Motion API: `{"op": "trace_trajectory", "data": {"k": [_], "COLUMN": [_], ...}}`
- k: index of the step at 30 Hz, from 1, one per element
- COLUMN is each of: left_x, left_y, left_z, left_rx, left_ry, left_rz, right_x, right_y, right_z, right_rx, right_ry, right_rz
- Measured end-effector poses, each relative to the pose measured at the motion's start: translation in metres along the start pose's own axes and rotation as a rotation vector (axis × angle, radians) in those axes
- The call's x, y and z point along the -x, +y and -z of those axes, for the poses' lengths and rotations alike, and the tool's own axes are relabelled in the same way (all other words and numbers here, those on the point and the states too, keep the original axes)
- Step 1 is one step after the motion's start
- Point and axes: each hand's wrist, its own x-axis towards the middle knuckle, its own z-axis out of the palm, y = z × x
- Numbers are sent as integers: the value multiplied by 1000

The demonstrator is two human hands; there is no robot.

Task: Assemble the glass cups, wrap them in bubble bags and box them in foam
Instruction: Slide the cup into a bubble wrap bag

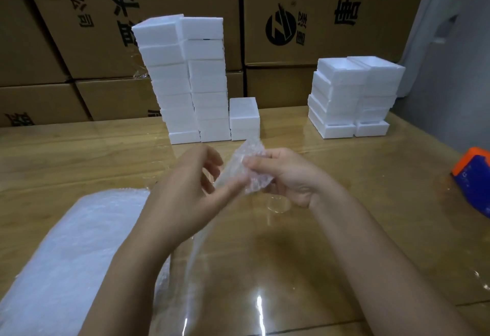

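Two hands hold one bubble bag (248,168) in the air above the middle of the table (397,176). The right hand (286,176) pinches its crumpled right side between thumb and fingertips, while the left hand (191,184) nips its left edge with thumb and curled fingers, apparently working the mouth apart. Whether anything is inside the bag cannot be told; a faint clear ring on the table just below the right hand may be a glass cup (277,204). That transparency is the likeliest trouble: something so hard to see, right under the wrists, could be knocked over by a lowered forearm or a reach toward the far foam. The bag's film may also cling shut, and hard tugging could tear it. At far left the tall stacks of foam boxes (185,78) lean, so a bump could tip them onto the single foam box (244,118) just to their right; the open foam trays (352,97) at far right sit lower and look steadier. A pile of spare bags (74,256) lies near left. The cartons (79,52) behind carry black Chinese print turned sideways: "有限公司" reads on the left one, a round black logo (281,28) shows further right, and the other characters are cut off. An orange and blue object (474,174) at the right edge bears print too small to read.
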Motion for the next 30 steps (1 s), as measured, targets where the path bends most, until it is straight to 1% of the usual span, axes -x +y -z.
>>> {"op": "trace_trajectory", "data": {"k": [2,3,4,7,9,11,13,14,15,16,18,19,20,21,23,24,25,26,28,30], "left_x": [1,0,-3,-17,-26,-33,-38,-40,-42,-43,-47,-49,-52,-55,-60,-61,-61,-61,-61,-62], "left_y": [6,8,9,7,3,-1,-5,-6,-8,-8,-10,-12,-15,-17,-24,-27,-29,-30,-34,-39], "left_z": [3,3,4,12,14,15,15,15,16,18,20,21,22,23,23,23,22,20,16,13], "left_rx": [-264,-395,-473,-492,-467,-343,-188,-85,67,275,676,788,861,925,1069,1127,1152,1144,1026,856], "left_ry": [-173,-191,-165,-41,-18,17,57,76,100,114,149,183,213,230,213,197,188,196,283,403], "left_rz": [-64,-104,-122,-102,-118,-151,-169,-161,-154,-146,-122,-123,-128,-131,-137,-129,-92,-25,146,251], "right_x": [-2,-4,-6,-10,-15,-18,-18,-18,-19,-22,-28,-30,-31,-31,-28,-27,-27,-28,-30,-29], "right_y": [-7,-9,-11,-16,-16,-15,-16,-16,-15,-13,-9,-7,-5,-3,-2,-1,0,0,1,-2], "right_z": [5,6,7,14,21,27,35,38,41,43,48,50,52,55,55,52,50,46,41,41], "right_rx": [-73,-103,-123,-138,-167,-242,-298,-301,-285,-226,63,212,285,273,67,-30,-111,-176,-240,-246], "right_ry": [50,69,90,155,183,147,17,-39,-48,17,320,438,450,368,76,-43,-126,-159,-134,-84], "right_rz": [18,24,29,47,78,138,217,261,305,336,325,279,197,99,-73,-102,-97,-73,-22,14]}}
